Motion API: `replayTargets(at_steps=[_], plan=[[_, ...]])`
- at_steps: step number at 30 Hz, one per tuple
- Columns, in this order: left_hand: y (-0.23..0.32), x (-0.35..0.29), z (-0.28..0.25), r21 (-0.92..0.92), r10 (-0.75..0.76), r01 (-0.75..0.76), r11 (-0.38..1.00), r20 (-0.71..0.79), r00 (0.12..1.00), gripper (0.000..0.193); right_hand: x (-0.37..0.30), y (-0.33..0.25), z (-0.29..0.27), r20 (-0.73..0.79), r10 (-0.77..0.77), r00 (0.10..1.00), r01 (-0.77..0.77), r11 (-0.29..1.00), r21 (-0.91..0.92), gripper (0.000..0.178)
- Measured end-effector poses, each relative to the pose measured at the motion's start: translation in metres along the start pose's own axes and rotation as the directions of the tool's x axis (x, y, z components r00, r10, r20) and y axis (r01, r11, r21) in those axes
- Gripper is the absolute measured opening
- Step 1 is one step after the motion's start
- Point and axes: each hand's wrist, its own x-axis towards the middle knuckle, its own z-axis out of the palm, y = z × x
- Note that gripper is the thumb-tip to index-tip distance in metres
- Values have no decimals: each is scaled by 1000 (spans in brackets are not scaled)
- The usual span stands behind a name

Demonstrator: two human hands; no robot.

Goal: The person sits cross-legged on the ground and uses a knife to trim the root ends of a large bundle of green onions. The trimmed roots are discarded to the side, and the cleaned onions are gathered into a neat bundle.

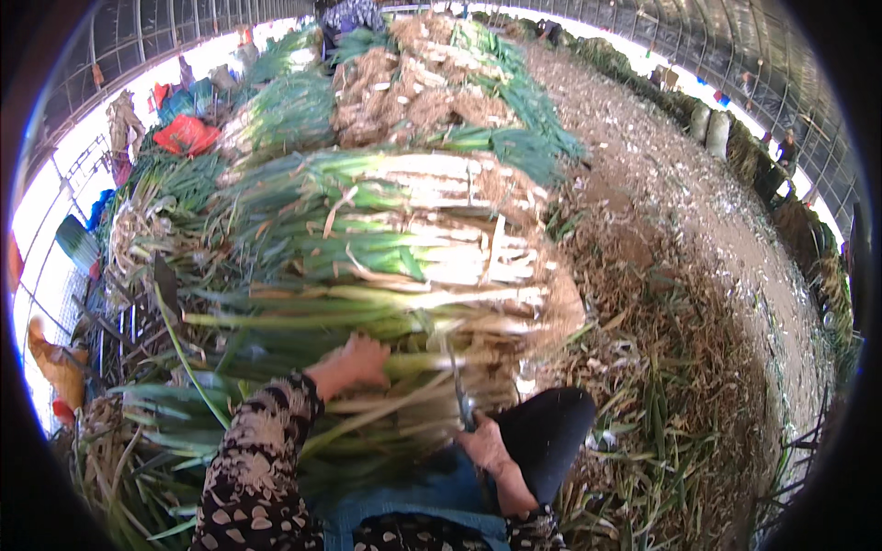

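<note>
Rather blurry left hand (356, 364); stalks (413, 365) likewise

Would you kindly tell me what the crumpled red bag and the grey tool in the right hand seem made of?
The red bag looks like thin plastic, given its glossy creases; the slim grey tool is probably dull metal, judging by its colour, though blur leaves this open.

On the near part of the leek pile (395, 234): left hand (358, 361). At its near right corner: right hand (487, 450), with thin tool (459, 386) in it, and bent knee (549, 436) just right of that. Right of the pile: leaf litter (657, 413), then dirt path (680, 174). Left of it: loose stalks (142, 230). Behind it: further leek heaps (418, 96), another person (353, 15) beyond. Behind and left: plastic bag (186, 135).
</note>
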Motion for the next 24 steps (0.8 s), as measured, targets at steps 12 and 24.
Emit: replayTargets(at_steps=[12, 24], plan=[[-8, 35, -36, -471, -5, -66, 880, -147, 989, 49, -26, -40, 17, -123, 17, 992, -61, 929, -364, 42], [-42, 61, -54, -510, 79, -116, 852, -95, 992, 39, 0, -56, 24, 79, -62, 995, 93, 872, -481, 45]])
